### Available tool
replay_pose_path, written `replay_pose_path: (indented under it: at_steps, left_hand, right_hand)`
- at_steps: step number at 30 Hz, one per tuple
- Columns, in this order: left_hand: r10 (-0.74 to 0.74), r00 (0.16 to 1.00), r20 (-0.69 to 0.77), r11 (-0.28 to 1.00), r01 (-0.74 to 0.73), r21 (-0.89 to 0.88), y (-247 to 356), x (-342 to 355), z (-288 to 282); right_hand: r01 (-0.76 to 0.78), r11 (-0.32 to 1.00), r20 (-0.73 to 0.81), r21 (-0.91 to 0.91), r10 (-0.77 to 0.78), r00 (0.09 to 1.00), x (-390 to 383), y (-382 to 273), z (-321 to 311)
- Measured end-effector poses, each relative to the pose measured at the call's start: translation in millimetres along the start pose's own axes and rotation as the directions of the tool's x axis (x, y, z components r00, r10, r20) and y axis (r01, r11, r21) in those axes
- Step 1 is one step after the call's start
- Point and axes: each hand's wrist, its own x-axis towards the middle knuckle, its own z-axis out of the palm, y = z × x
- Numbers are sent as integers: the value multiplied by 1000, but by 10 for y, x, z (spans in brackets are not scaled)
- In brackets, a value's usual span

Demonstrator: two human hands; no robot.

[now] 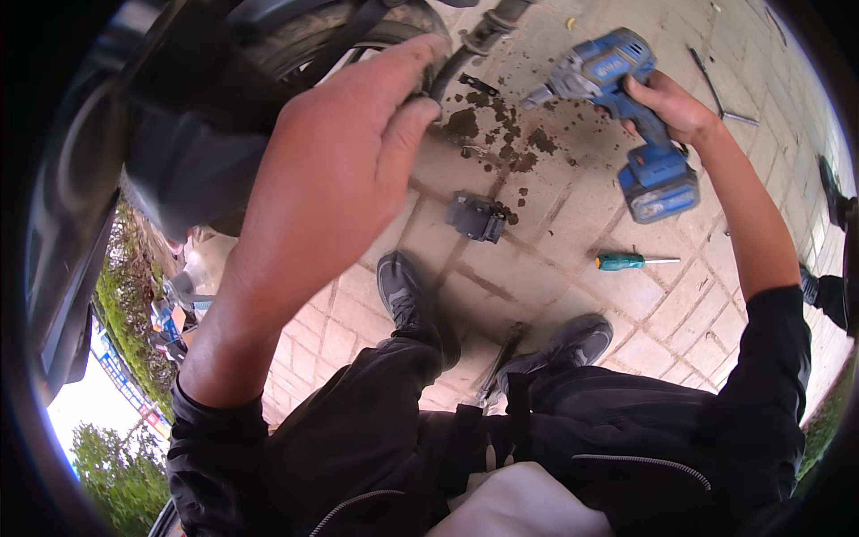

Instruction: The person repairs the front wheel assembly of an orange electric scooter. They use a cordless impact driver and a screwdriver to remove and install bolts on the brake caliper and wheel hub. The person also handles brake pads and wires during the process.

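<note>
Aloft over stained paving [555,300], a blue power drill [641,115] points its nose leftward, its handle wrapped by the person's right hand [673,107]. The left hand [344,152] is raised near a wheel [309,38], fingers extended; whether it grips anything cannot be told. Sound work here would likely call for a square, steady drill, with the left fingers clear of its nose. A green-handled screwdriver [619,261] and a dark boxy part [477,217] lie nearby, best kept from underfoot.
</note>
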Motion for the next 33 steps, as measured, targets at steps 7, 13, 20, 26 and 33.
replay_pose_path:
  at_steps: [7, 13, 20, 26, 33]
  left_hand:
    - [-111, 724, 681, 991, 135, 17, -85, -733, -74]
    - [4, 572, 820, 998, 47, -37, -182, -1044, 174]
    - [58, 575, 816, 996, 18, -84, -178, -1018, 137]
    - [65, 555, 829, 998, -21, -64, -260, -1016, 151]
    - [119, 821, 559, 969, 28, -247, -140, -665, 89]
  right_hand:
    - [-206, 929, -198, -308, 150, 969, -630, -176, 65]
    - [-297, 892, -315, -340, 190, 930, -1085, -236, 423]
    - [-373, 886, -453, -275, 223, 863, -1518, -244, 701]
    - [-450, 874, -588, -184, 269, 762, -2101, -48, 534]
    - [-454, 879, -630, 147, 437, 642, -2895, 637, 136]
